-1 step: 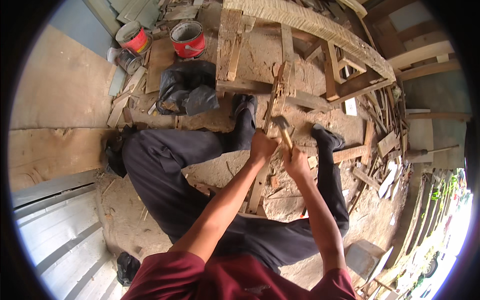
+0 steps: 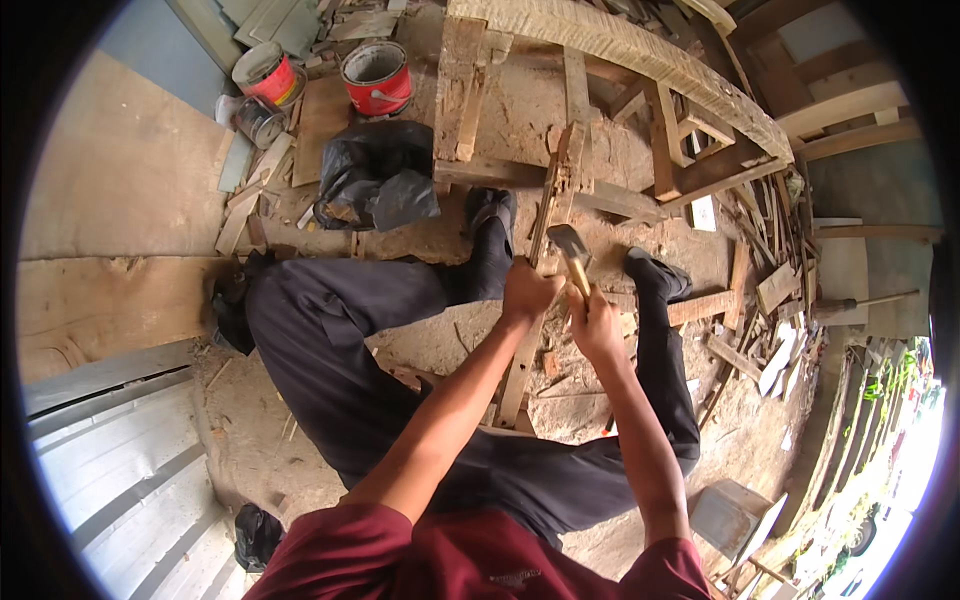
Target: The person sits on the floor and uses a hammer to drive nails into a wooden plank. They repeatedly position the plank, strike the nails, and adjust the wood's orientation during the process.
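Observation:
My left hand [image 2: 530, 292] is closed round a long wooden strip [image 2: 518, 380] that runs between my legs. The strip's far part lies by a splintered piece of wood [image 2: 568, 165] near a low wooden frame. Closed round the wooden handle of a hammer, my right hand [image 2: 597, 325] is just to the right of the left. The hammer's dark head [image 2: 569, 241] points away from me, beside the strip and beyond my left hand. Whether the head touches the wood I cannot tell. Anything small under the left fingers is hidden.
A rough wooden frame [image 2: 620, 50] stands ahead. To its left are a black plastic bag [image 2: 375, 175], a red bucket [image 2: 375, 78] and a second red container [image 2: 262, 72]. Wood scraps [image 2: 775, 288] are piled at the right. Boards and metal sheeting [image 2: 140, 465] line the left.
The hammer head has shifted slightly right and appears larger and sharper, as if lifted a little. My left hand keeps its hold on the strip.

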`<state>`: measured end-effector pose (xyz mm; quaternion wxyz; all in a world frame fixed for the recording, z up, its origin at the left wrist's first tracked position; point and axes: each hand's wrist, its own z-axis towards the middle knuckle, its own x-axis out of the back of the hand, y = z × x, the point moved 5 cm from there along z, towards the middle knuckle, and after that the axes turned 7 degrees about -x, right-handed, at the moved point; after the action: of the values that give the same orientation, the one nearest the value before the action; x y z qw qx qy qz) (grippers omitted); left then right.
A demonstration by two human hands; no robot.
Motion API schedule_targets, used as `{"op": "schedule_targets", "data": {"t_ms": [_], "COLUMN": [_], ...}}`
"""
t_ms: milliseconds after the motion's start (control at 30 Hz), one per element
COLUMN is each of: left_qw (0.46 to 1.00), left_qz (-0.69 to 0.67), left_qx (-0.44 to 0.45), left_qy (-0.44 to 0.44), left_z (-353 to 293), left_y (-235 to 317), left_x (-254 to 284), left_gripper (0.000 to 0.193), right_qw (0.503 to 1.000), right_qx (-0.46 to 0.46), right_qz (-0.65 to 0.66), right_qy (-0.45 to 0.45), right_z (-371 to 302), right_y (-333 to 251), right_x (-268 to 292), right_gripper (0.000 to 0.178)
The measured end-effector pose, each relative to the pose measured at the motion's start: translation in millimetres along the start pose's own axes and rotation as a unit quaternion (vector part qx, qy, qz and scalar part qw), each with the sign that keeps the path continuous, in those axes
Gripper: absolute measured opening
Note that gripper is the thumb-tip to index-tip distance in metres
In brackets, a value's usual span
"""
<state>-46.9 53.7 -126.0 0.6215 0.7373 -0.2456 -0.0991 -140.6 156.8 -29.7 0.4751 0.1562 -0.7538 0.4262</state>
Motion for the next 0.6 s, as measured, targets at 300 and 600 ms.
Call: {"op": "schedule_targets", "data": {"t_ms": [300, 600], "left_qw": [0.922, 0.860], "left_qz": [-0.319, -0.446], "left_qx": [0.100, 0.061], "left_qy": [-0.195, -0.238], "left_z": [11.9, -7.5], "left_y": [-25.1, 2.2], "left_x": [28.5, 43.6], "left_gripper": [0.048, 0.092], "right_qw": [0.976, 0.851], "right_qx": [-0.107, -0.171], "right_qz": [0.191, 0.485], "right_qy": [0.002, 0.104], "right_z": [-4.9, -70.5], "right_y": [-2.1, 24.0], "right_x": [20.3, -3.2], "right_gripper": [0.055, 0.032]}}
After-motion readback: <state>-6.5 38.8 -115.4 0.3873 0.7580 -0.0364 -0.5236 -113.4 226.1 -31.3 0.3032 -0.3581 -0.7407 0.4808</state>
